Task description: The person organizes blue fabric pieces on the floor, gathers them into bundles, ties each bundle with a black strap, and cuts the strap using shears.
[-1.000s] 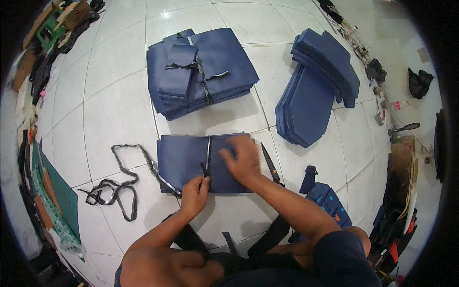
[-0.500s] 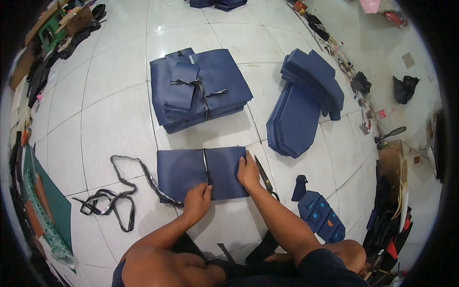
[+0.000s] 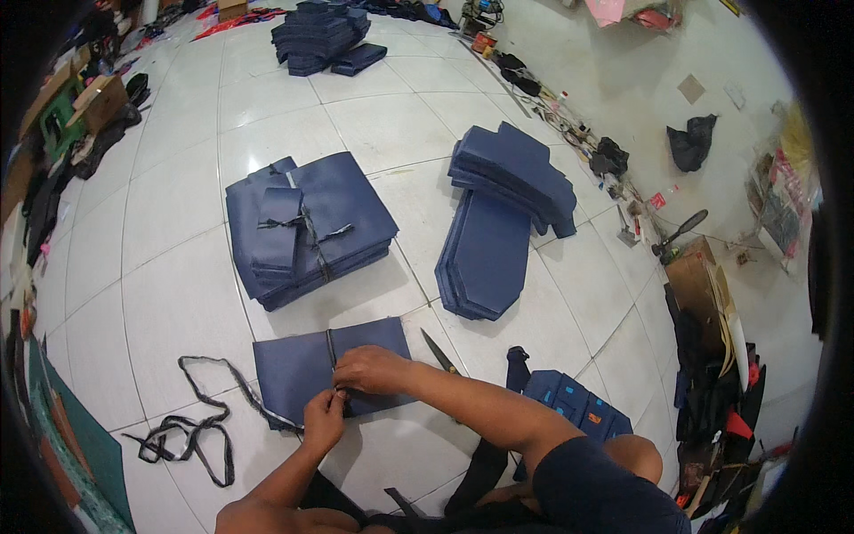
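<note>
A flat stack of dark blue rectangular sheets (image 3: 294,369) lies on the tiles before me, with a thin black strip (image 3: 330,343) running across its middle. My left hand (image 3: 324,416) pinches this strip near the stack's front edge. Fingers bent, my right hand (image 3: 374,368) closes on the strip just beside the left one; the exact grip is partly hidden. The strip's loose length (image 3: 206,400) trails off the left side in tangled loops. Scissors (image 3: 439,351) lie right of the stack, their handles hidden under my right forearm.
Beyond the sheets sits a larger tied bundle of blue pieces (image 3: 356,200). Cut blue shapes (image 3: 494,240) are piled at its right, and a blue panel with coloured marks (image 3: 578,402) lies near my right knee. Another blue pile (image 3: 316,40) stands far back. Clutter and cardboard (image 3: 698,285) line the wall.
My right hand has left the sheets' right edge and come over to the strip beside my left hand. The head view has tilted up, showing more of the far floor.
</note>
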`<action>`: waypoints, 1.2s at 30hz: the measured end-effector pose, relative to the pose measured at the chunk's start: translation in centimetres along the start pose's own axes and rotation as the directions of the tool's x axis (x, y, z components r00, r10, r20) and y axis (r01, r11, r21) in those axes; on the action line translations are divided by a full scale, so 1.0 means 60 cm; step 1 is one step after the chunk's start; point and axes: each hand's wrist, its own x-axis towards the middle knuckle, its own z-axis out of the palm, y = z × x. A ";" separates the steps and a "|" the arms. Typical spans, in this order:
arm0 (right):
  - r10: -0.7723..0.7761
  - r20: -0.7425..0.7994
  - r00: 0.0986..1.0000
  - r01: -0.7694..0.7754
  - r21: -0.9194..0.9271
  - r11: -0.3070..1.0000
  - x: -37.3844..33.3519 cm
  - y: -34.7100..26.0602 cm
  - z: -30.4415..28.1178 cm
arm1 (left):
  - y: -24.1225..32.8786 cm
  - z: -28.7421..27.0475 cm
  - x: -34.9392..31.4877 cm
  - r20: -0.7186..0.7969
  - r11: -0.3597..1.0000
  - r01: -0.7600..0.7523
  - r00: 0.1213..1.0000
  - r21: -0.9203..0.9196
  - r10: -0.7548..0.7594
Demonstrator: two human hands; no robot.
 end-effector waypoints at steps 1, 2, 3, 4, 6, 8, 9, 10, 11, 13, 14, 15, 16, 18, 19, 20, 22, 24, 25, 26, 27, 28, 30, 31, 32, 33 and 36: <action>-0.007 0.005 1.000 0.007 0.003 1.000 -0.001 -0.001 -0.008 | 0.011 0.003 0.001 0.004 1.000 -0.025 1.000 0.003 0.025; -0.017 -0.033 0.999 0.017 0.002 1.000 0.006 -0.005 -0.007 | 0.005 0.001 0.003 -0.014 0.997 -0.056 0.998 0.058 0.057; -0.021 -0.068 0.997 0.021 -0.005 1.000 0.009 -0.009 -0.003 | -0.011 0.004 0.005 -0.026 0.990 -0.089 0.995 0.108 0.092; -0.025 -0.102 0.994 0.024 -0.012 1.000 0.012 -0.013 0.001 | -0.023 0.007 0.005 -0.036 0.980 -0.121 0.991 0.156 0.129; 0.101 0.025 0.995 -0.100 -0.030 0.995 0.023 -0.014 0.007 | -0.020 0.006 -0.002 -0.055 0.957 -0.151 0.984 0.247 0.170; 0.187 0.094 0.978 -0.182 -0.065 0.981 0.027 -0.013 0.013 | -0.018 0.009 -0.002 -0.075 0.937 -0.170 0.977 0.305 0.202; 0.210 0.100 0.973 -0.202 -0.085 0.976 0.028 -0.012 0.017 | -0.018 0.011 -0.002 -0.085 0.932 -0.176 0.973 0.318 0.213; 0.232 0.107 0.967 -0.221 -0.106 0.970 0.031 -0.010 0.020 | -0.016 0.014 0.000 -0.096 0.926 -0.181 0.970 0.331 0.223; 0.294 0.193 0.936 -0.274 -0.124 0.954 0.039 -0.007 0.018 | -0.007 0.020 -0.004 -0.146 0.956 -0.139 0.973 0.256 0.181; 0.410 0.355 0.840 -0.370 -0.178 0.912 0.056 0.003 0.012 | 0.016 0.029 -0.011 -0.237 0.994 -0.063 0.968 0.095 0.084; 0.415 0.369 0.832 -0.386 -0.155 0.910 0.059 0.002 0.006 | 0.010 0.029 -0.010 -0.238 0.988 -0.118 0.961 0.105 0.140; 0.421 0.383 0.822 -0.402 -0.133 0.906 0.059 0.001 0.001 | -0.001 0.032 -0.008 -0.238 0.979 -0.172 0.951 0.113 0.195; 0.427 0.398 0.812 -0.418 -0.112 0.901 0.058 -0.001 -0.004 | -0.009 0.035 -0.004 -0.239 0.967 -0.227 0.938 0.120 0.250; 0.371 -0.055 0.927 -0.359 0.162 0.919 0.036 -0.026 0.009 | -0.032 0.017 0.005 -0.169 0.982 -0.166 0.969 0.091 0.179; 0.357 -0.282 0.890 -0.279 0.280 0.918 0.020 -0.036 0.011 | -0.043 0.009 0.005 -0.134 0.989 -0.131 0.981 0.073 0.140; 0.384 -0.226 0.895 -0.311 0.302 0.901 0.005 -0.042 0.008 | -0.043 0.002 0.010 -0.046 0.999 -0.047 0.998 -0.008 0.047; 0.435 -0.093 0.896 -0.373 0.375 0.849 -0.026 -0.060 0.020 | -0.028 -0.022 0.023 0.150 0.976 0.176 0.976 -0.130 -0.156; 0.415 -0.093 0.905 -0.345 0.411 0.844 -0.033 -0.059 0.046 | -0.045 -0.033 0.027 0.363 0.720 0.471 0.877 -0.510 -0.316; 0.421 -0.085 0.903 -0.349 0.429 0.833 -0.043 -0.053 0.059 | -0.031 -0.033 0.024 0.374 0.728 0.472 0.874 -0.498 -0.310; 0.428 -0.096 0.898 -0.360 0.396 0.844 -0.055 -0.050 0.070 | -0.016 -0.029 0.020 0.390 0.735 0.475 0.869 -0.484 -0.304; 0.419 -0.116 0.901 -0.353 0.367 0.861 -0.055 -0.047 0.077 | -0.005 -0.030 0.016 0.342 0.750 0.451 0.886 -0.484 -0.312; 0.392 -0.172 0.904 -0.325 0.320 0.890 -0.060 -0.052 0.075 | -0.002 -0.026 0.010 0.302 0.763 0.426 0.901 -0.486 -0.311; 0.358 -0.240 0.902 -0.307 0.225 0.925 -0.062 -0.051 0.062 | -0.015 -0.014 0.005 0.107 0.924 0.218 0.975 -0.313 -0.194; 0.360 -0.245 0.900 -0.320 0.186 0.929 -0.064 -0.047 0.060 | -0.023 -0.010 -0.002 0.029 0.974 0.112 0.994 -0.199 -0.108; 0.354 -0.260 0.898 -0.330 0.134 0.935 -0.062 -0.039 0.053 | -0.027 -0.006 -0.008 -0.048 0.997 0.009 0.999 -0.078 -0.013; 0.350 -0.245 0.904 -0.339 0.084 0.937 -0.058 -0.035 0.051 | -0.031 -0.004 -0.017 -0.111 0.995 -0.087 0.990 0.054 0.092; 0.329 -0.213 0.920 -0.347 -0.053 0.936 -0.048 -0.020 0.047 | -0.032 0.003 -0.025 -0.100 0.893 -0.198 0.961 0.404 0.258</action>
